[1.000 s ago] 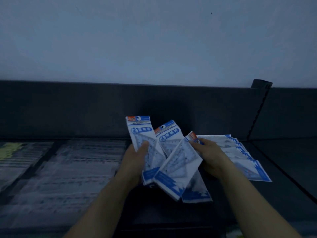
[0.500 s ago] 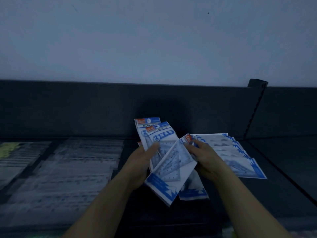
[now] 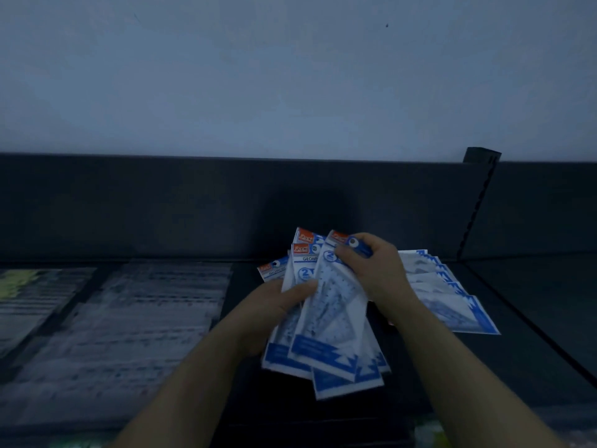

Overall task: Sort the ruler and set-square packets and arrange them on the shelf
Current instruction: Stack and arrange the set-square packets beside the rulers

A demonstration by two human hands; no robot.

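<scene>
Left forearm: the bare left forearm (image 3: 181, 383) comes in from the bottom edge and angles up toward the middle.
Right forearm: the bare right forearm (image 3: 468, 383) comes in from the lower right and angles up and to the left.
Held packets: a fan of blue-and-white set-square packets (image 3: 329, 321) is held above the shelf, right of centre. Their blue bands are at the near ends and their orange-and-blue headers at the far ends. They overlap too much to count.
Left grip: the left grip (image 3: 277, 305) clasps the fan from its left side, thumb laid across the front. The fingers are hidden behind the packets.
Right grip: the right grip (image 3: 374, 270) has its fingers curled over the header end of the frontmost packet and is pinching it.
Shelf: the dark flat shelf (image 3: 533, 318) lies under both hands.
Laid stack: just right of the right wrist, a laid stack (image 3: 452, 305) of the same packets lies flat on the shelf. The packets are staggered, with blue edges stepping toward the right, and the wrist partly covers them.
Ruler packets: left of the hands, clear ruler packets (image 3: 129, 318) lie flat in columns. They are blurred, so they are probably rulers.
Yellow-green packets: at the far left edge lie yellow-green packets (image 3: 16, 279), too dim to read.
Back panel: a dark back panel (image 3: 193, 205) rises behind the shelf.
Slotted upright: a slotted upright (image 3: 478, 202) stands at the panel's right end.
Wall: a pale wall (image 3: 290, 76) fills the top of the view.
</scene>
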